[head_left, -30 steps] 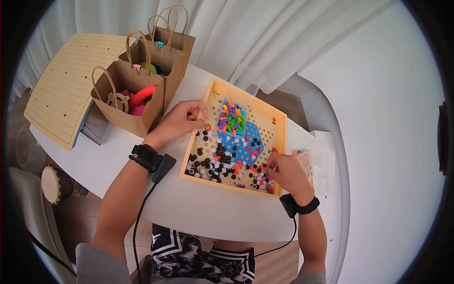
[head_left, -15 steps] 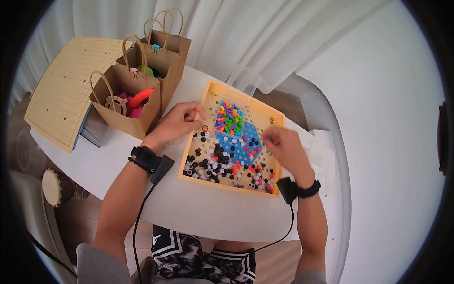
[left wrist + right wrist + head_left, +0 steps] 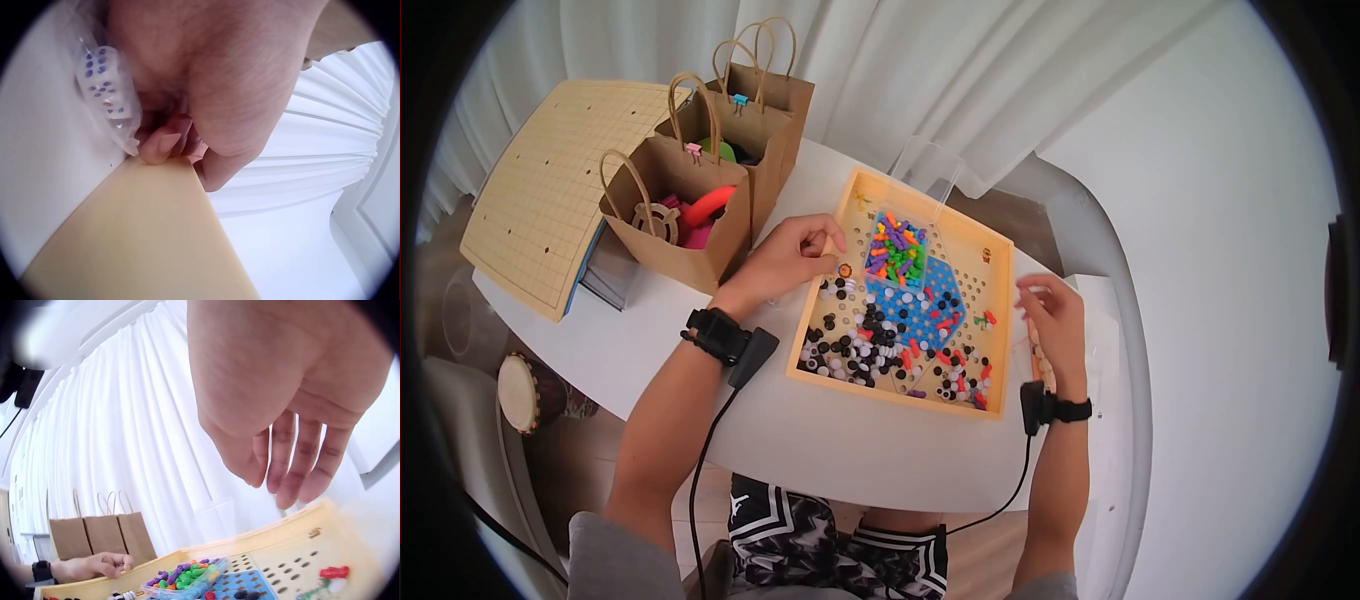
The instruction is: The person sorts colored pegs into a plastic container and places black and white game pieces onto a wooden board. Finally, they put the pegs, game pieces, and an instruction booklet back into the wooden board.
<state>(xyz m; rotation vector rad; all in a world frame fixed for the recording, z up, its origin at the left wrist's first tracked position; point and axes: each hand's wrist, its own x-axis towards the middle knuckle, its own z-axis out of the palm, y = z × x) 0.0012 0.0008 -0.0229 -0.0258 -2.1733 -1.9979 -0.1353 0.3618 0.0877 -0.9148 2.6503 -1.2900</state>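
A shallow wooden tray holds black and white round pieces, scattered red pegs and a clear box of purple, green and orange pegs. My left hand grips the tray's left wall; in the left wrist view, the curled fingers of that hand meet the wooden edge. Just past the right wall hangs my right hand, raised, its fingers loosely bent. Nothing shows in the right hand in the right wrist view.
Paper bags with toys stand left of the tray, beside a large grid board. A clear lid lies at the back edge. Bagged dice are near my left hand. A drum stands lower left.
My right hand has left the tray's lower right area, risen, and swung out past the right wall. The purple bit at its fingertips no longer shows. My left hand keeps its place.
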